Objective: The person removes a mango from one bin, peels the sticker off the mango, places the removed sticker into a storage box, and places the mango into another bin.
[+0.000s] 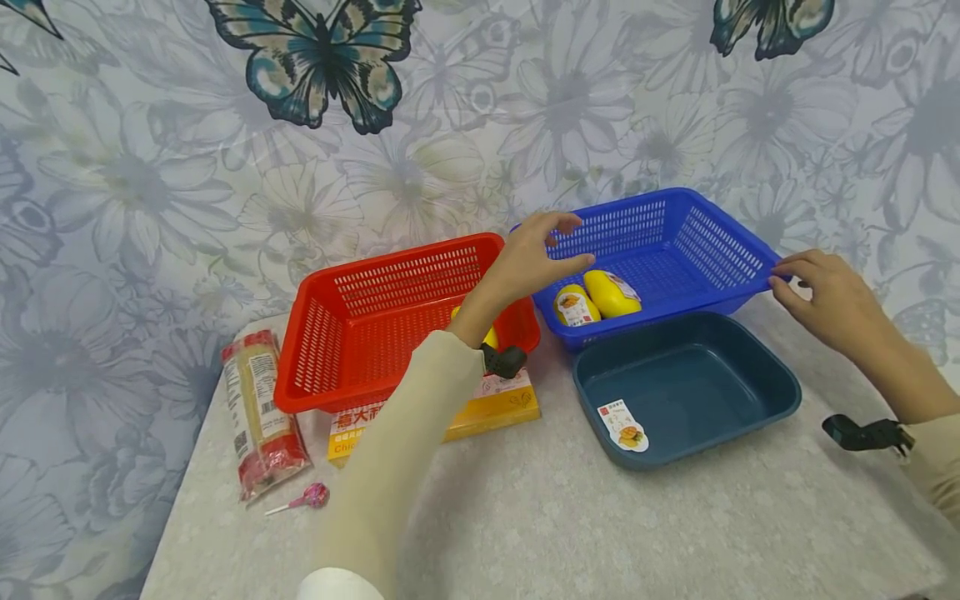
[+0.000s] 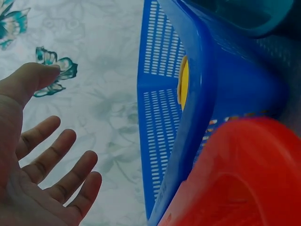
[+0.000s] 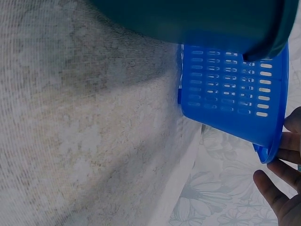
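Observation:
My right hand (image 1: 840, 300) pinches the right front corner of the blue basket (image 1: 630, 235) at its rim. In the right wrist view, the fingers (image 3: 287, 172) bend round the rim's edge. My left hand (image 1: 528, 254) hovers between the blue basket's left end and the red basket (image 1: 390, 289), fingers spread and relaxed, holding nothing. Two yellow mangoes, one with a label facing up (image 1: 576, 307) and one beside it (image 1: 609, 296), lie in the blue basket's left front corner. Another yellow item (image 1: 491, 337) in the red basket is mostly hidden by my left wrist.
A dark teal tub (image 1: 697, 408) with a mango label stands in front of the blue basket. Under the red basket's front lies a yellow box (image 1: 491, 417). A red-ended packet of pasta (image 1: 262, 408) and a lollipop (image 1: 315, 495) are at left. A patterned wall rises behind.

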### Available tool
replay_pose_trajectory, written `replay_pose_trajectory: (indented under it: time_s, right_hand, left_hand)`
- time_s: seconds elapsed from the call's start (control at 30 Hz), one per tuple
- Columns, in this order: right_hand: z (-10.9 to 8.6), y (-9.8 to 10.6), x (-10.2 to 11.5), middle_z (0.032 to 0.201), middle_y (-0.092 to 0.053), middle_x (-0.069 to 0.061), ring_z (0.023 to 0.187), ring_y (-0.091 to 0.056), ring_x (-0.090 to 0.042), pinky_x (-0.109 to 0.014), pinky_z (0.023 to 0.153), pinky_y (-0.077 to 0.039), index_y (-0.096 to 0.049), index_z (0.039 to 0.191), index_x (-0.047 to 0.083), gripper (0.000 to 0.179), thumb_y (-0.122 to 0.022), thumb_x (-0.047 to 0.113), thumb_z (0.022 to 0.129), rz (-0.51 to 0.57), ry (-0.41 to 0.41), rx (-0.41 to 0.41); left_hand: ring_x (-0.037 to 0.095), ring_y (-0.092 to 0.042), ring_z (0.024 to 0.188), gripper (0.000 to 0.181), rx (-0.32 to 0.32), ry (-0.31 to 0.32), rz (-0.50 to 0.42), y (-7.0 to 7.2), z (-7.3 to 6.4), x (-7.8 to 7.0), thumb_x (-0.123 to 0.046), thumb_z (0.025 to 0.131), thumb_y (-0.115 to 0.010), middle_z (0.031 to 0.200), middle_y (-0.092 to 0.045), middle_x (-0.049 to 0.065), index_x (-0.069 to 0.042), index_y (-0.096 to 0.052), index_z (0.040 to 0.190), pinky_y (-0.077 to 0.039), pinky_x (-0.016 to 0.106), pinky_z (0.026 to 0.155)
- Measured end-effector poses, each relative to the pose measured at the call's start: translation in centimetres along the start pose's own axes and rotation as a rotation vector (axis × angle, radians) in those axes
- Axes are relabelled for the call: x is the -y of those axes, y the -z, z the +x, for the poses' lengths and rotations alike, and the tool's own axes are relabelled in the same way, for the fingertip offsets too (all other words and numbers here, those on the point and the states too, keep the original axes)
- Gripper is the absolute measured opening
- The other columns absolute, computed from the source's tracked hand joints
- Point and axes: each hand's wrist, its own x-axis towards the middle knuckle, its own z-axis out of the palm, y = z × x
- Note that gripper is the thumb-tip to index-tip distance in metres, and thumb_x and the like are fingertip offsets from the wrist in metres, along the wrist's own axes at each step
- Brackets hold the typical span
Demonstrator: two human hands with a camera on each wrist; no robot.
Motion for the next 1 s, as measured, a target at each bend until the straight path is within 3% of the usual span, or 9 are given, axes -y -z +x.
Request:
replay_pose_trajectory:
  time_s: [0.1,0.27,0.43,0.8,1.0]
  right_hand:
    - [-0.1,-0.2,0.0,0.118,-0.057,-0.031,0.101,-0.052,-0.047,-0.064,0.082,-0.044,-0.063,0.111,-0.012,0.025,-0.059,0.009,0.099,-0.001,-0.001,-0.006]
    - [-0.1,-0.5,-0.2,0.117,-0.057,-0.031,0.100,-0.053,-0.047,-0.063,0.081,-0.044,-0.064,0.110,-0.013,0.024,-0.059,0.008,0.098,0.001,0.010,-0.027]
    - [-0.1,-0.7,-0.5,0.115,-0.058,-0.029,0.099,-0.053,-0.045,-0.059,0.081,-0.044,-0.065,0.108,-0.012,0.022,-0.059,0.006,0.097,0.011,0.035,-0.067]
    - [0.1,-1.0,-0.2,0.115,-0.060,-0.026,0.099,-0.054,-0.040,-0.049,0.079,-0.042,-0.065,0.107,-0.012,0.020,-0.061,0.004,0.095,0.012,0.074,-0.119]
    - [-0.2,-1.2,-0.5,0.116,-0.061,-0.024,0.100,-0.053,-0.040,-0.042,0.079,-0.039,-0.066,0.108,-0.012,0.021,-0.060,0.004,0.095,0.013,0.070,-0.140]
  left_hand:
    - [0.017,-0.051,0.122,0.062,0.016,0.021,0.018,-0.7,0.8,0.2,-0.048,0.089,-0.072,0.138,-0.052,0.000,-0.019,-0.053,0.141,-0.048,0.029,0.097]
    - [0.018,-0.046,0.130,0.071,0.082,0.069,0.124,-1.5,2.0,0.5,-0.053,0.088,-0.070,0.144,-0.047,0.000,-0.022,-0.047,0.147,-0.043,0.038,0.106]
    - [0.019,-0.044,0.133,0.072,0.117,0.107,0.159,-2.3,2.9,0.9,-0.054,0.088,-0.069,0.146,-0.045,0.001,-0.024,-0.045,0.149,-0.042,0.041,0.107]
    - [0.021,-0.036,0.139,0.079,0.245,0.108,0.197,-4.3,4.0,1.2,-0.058,0.086,-0.068,0.154,-0.037,0.002,-0.025,-0.042,0.152,-0.038,0.046,0.111]
    - [0.018,-0.042,0.133,0.076,0.290,0.083,0.169,-4.0,5.0,0.5,-0.053,0.088,-0.070,0.148,-0.044,0.002,-0.022,-0.043,0.151,-0.040,0.040,0.109]
